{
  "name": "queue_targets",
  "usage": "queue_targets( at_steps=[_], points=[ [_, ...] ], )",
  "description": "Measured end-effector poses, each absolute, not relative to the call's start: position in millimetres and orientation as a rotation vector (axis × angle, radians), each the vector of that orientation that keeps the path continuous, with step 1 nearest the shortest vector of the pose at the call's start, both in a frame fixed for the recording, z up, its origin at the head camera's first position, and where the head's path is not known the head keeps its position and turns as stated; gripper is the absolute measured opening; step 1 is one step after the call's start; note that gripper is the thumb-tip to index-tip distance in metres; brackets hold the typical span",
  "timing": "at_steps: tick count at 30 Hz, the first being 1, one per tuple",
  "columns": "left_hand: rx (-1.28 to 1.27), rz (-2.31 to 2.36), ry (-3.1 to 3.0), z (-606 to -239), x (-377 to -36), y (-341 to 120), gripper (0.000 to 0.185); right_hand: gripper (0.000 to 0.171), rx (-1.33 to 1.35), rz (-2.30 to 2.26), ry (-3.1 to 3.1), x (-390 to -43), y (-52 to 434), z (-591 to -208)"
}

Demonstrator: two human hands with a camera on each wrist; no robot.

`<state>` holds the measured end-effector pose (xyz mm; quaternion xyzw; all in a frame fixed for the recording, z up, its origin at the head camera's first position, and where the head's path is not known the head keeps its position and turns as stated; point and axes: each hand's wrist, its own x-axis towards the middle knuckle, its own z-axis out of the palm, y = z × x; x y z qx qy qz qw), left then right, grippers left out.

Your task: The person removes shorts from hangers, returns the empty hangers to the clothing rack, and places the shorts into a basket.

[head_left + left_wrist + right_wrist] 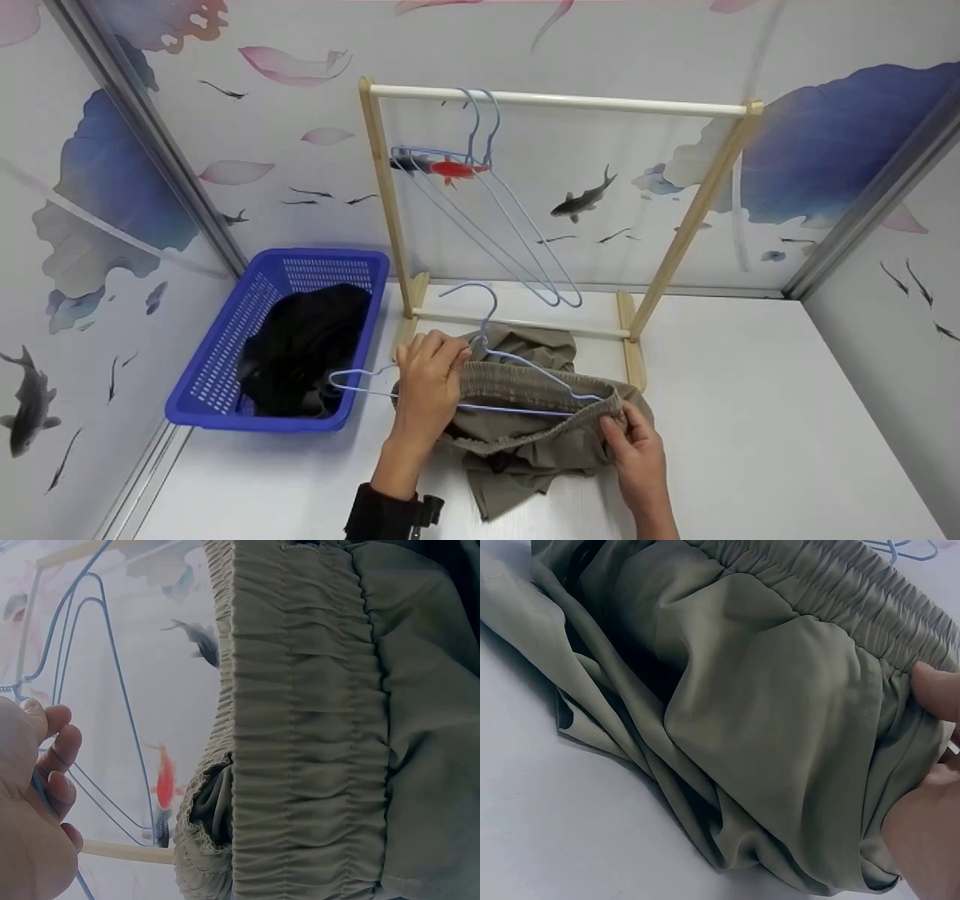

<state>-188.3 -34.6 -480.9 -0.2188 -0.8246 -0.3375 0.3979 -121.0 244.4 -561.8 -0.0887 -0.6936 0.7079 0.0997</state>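
Olive-green shorts (pixel 525 420) with an elastic waistband (pixel 307 727) lie on the white table in front of a wooden rack. A light-blue wire hanger (pixel 487 360) is threaded into the waistband. My left hand (pixel 427 382) grips the hanger near its neck, fingers curled round the wire (pixel 45 757). My right hand (pixel 634 450) pinches the waistband's right end (pixel 922 682) with the thumb on top. The cloth (pixel 727 727) bunches loosely below the band.
A wooden rack (pixel 555 101) stands behind the shorts with two empty blue hangers (pixel 480 165) on its rail. A blue plastic basket (pixel 225 352) holding dark clothes (pixel 300 345) sits at the left. Patterned walls close in on three sides.
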Motion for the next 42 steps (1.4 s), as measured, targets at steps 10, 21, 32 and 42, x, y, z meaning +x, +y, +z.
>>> queue_targets(
  at_steps=[10, 21, 32, 42],
  points=[
    [-0.579, -0.85, -2.087, -484.6, -187.7, -35.1, 0.019, 0.023, -0.274, 2.287, -1.869, -121.0, 250.5, -575.3],
    [-0.553, -0.876, -2.079, -484.4, -189.7, -38.9, 0.01, 0.028, -0.214, 2.395, -1.757, -118.2, 255.8, -581.7],
    [-0.495, -0.969, -2.114, -477.9, -187.9, -44.4, 0.007, 0.031, -0.36, 2.356, -1.804, -118.3, 256.0, -579.5],
    [-0.501, -0.993, -2.09, -476.9, -188.5, -45.0, 0.038, 0.04, -0.43, 2.289, -1.893, -121.5, 250.3, -579.4]
  ],
)
